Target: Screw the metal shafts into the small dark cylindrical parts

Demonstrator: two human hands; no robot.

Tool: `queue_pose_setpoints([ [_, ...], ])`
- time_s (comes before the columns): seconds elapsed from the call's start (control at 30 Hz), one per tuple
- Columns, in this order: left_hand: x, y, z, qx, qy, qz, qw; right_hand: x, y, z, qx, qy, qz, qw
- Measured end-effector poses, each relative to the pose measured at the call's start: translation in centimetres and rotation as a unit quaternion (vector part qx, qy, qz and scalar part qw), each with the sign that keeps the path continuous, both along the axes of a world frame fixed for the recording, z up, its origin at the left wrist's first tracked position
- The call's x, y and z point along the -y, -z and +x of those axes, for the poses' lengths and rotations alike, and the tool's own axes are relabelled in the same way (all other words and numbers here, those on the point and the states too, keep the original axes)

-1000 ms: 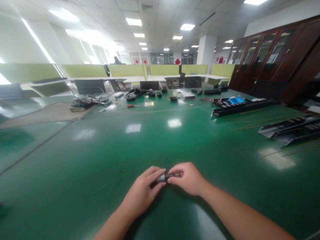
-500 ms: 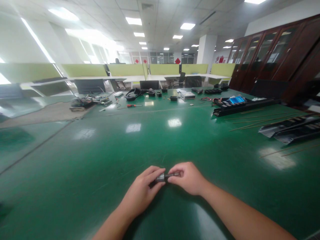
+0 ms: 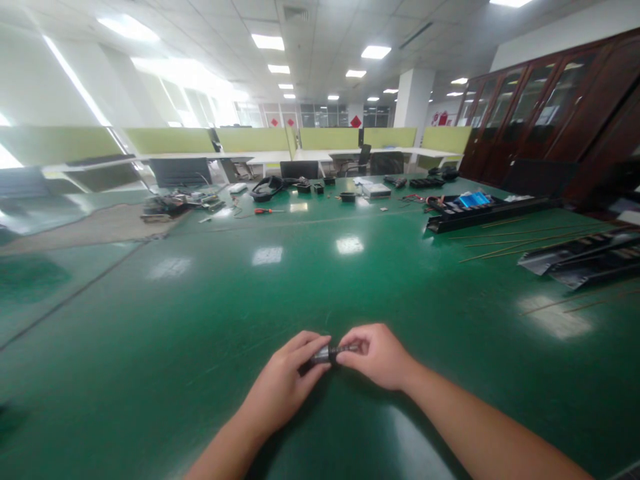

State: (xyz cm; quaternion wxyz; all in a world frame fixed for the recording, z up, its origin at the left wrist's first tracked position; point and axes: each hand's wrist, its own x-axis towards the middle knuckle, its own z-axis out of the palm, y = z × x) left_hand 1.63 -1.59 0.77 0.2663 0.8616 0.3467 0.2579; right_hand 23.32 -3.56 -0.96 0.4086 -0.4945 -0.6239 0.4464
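1. Person at the glossy green tabletop [image 3: 300,287] has a short silver-grey cylinder, prob. metal [image 3: 321,355], at the near edge of my view of the work, btwn both hands; a slim, dark, ridged rod [image 3: 346,349] runs from its right end. Can't tell if they're one pc. or two, nor if either touches the top.
2. Handling, my guess: small, fairly light but dense for its size, stiff, not fragile; the smooth barrel may slip or roll in dry fingers, the ridged rod should give better bite.
3. Best hold: thumb + fingertips round the barrel's middle, w/ a light pinch on the rod, both kept in line so nothing tilts.
4. L hand [image 3: 280,383]: grasps the cylinder, fingers over the far side, thumb on the near side, forearm slanting in from lower left.
5. R hand [image 3: 383,360]: pinches the rod close to the cylinder, other fingers curled, knuckles up, forearm from lower right.
6. Well beyond: orange-handled screwdriver [image 3: 263,211], lying flat.
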Motion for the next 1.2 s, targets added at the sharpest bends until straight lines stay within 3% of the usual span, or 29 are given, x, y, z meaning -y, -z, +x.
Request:
queue_pose_setpoints([
  [1.2, 0.09, -0.37, 0.05, -0.006, -0.013, 0.017, 1.000, 0.03, 0.24, 0.14, 0.015, 0.012, -0.001, 1.000],
])
